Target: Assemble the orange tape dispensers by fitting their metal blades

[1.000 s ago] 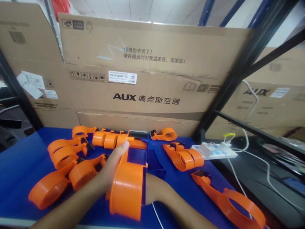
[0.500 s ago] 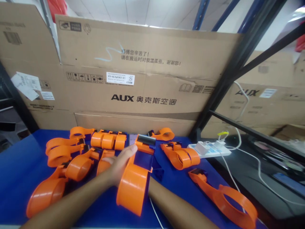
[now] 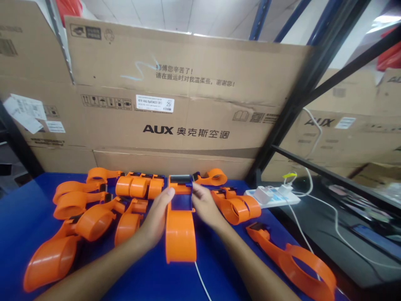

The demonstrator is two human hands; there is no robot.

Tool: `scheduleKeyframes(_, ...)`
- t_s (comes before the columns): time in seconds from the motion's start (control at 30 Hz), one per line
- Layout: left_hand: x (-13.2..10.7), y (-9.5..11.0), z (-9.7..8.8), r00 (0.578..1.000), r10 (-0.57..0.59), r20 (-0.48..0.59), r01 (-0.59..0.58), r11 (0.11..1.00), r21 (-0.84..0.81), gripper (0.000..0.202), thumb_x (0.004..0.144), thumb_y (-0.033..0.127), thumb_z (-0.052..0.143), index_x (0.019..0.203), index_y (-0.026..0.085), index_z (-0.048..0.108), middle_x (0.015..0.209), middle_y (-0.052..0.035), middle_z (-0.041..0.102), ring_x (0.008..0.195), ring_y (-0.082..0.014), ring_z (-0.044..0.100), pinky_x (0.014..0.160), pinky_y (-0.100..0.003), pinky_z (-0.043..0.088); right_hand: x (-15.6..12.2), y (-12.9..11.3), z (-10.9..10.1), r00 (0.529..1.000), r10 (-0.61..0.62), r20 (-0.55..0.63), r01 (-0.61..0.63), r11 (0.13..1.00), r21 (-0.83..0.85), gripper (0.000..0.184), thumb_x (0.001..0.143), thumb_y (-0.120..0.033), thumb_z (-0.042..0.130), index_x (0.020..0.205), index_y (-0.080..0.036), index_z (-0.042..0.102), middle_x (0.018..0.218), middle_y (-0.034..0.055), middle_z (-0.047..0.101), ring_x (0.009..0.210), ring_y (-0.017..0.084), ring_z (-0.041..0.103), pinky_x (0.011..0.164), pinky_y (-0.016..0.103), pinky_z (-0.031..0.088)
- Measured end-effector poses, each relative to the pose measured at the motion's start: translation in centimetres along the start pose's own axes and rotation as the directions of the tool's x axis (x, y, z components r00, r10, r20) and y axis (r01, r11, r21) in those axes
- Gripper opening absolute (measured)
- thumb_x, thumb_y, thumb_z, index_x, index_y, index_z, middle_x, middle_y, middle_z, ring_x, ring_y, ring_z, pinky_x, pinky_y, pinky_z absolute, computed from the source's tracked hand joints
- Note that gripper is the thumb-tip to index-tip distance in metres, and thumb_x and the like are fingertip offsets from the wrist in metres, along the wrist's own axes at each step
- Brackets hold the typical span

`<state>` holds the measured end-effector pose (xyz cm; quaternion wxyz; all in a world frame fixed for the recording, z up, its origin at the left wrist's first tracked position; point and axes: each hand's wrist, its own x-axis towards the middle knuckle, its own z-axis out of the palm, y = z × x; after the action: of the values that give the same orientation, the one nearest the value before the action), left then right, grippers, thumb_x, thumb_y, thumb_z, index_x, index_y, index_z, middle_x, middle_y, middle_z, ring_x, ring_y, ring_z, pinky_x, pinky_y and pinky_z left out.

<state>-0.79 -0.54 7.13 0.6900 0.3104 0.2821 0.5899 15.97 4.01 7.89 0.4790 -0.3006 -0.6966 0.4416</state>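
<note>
An orange and blue tape dispenser [image 3: 181, 236] is held up over the blue table, its wide ring toward me and its dark cutter end away from me. My left hand [image 3: 158, 213] grips its left side, the thumb on the orange frame near the cutter. On the opposite side my right hand [image 3: 205, 205] has its fingers closed at the dispenser's blue edge; part of those fingers is hidden behind it. Close to my left hand lies another orange dispenser [image 3: 128, 228].
Several more orange dispensers [image 3: 53, 259] lie at the left and back of the blue table [image 3: 216, 267]. To the right are a pair of dispensers [image 3: 239, 209], a single one [image 3: 294, 263] and a white power strip [image 3: 272, 196] with cables. A cardboard sheet [image 3: 188, 104] stands behind.
The dispenser has straightened from a tilt and moved slightly left. My right hand has come out from behind it to its right edge. The view has shifted a little.
</note>
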Motion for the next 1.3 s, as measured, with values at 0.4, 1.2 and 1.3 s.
scheduleKeyframes(0.4, 2.0, -4.0, -1.5, 0.991, 0.096, -0.098, -0.072, 0.971, 0.226, 0.044, 0.075, 0.050, 0.081, 0.106, 0.019, 0.076, 0.112, -0.0091, 0.077, 0.112, -0.0318, 0.066, 0.101, -0.040, 0.047, -2.5, 1.0, -0.5, 0.984, 0.159, -0.079, -0.162, 0.986, -0.033, 0.031, 0.085, -0.047, 0.069, 0.076, -0.020, 0.055, 0.057, -0.0060, 0.048, 0.050, 0.010, 0.041, 0.048, 0.022, 0.034)
scheduleKeyframes(1.2, 1.4, -3.7, -1.9, 0.982, 0.187, -0.026, -0.173, 0.947, 0.273, 0.045, 0.075, 0.051, 0.080, 0.105, 0.018, 0.076, 0.105, -0.0090, 0.078, 0.104, -0.0304, 0.069, 0.094, -0.037, 0.050, -3.7, 2.7, 1.6, 0.969, 0.116, -0.219, -0.181, 0.934, -0.308, 0.027, 0.082, -0.029, 0.049, 0.057, -0.020, 0.045, 0.055, -0.0040, 0.043, 0.055, 0.011, 0.041, 0.050, 0.022, 0.029)
scheduleKeyframes(1.3, 1.5, -3.8, -2.1, 0.980, 0.201, -0.008, -0.191, 0.941, 0.279, 0.045, 0.079, 0.051, 0.077, 0.111, 0.019, 0.075, 0.109, -0.0091, 0.077, 0.110, -0.0307, 0.068, 0.099, -0.038, 0.048, -3.6, 2.9, 1.7, 0.966, 0.100, -0.236, -0.174, 0.933, -0.316, 0.028, 0.083, -0.030, 0.048, 0.056, -0.020, 0.043, 0.056, -0.0040, 0.041, 0.056, 0.011, 0.040, 0.051, 0.022, 0.028)
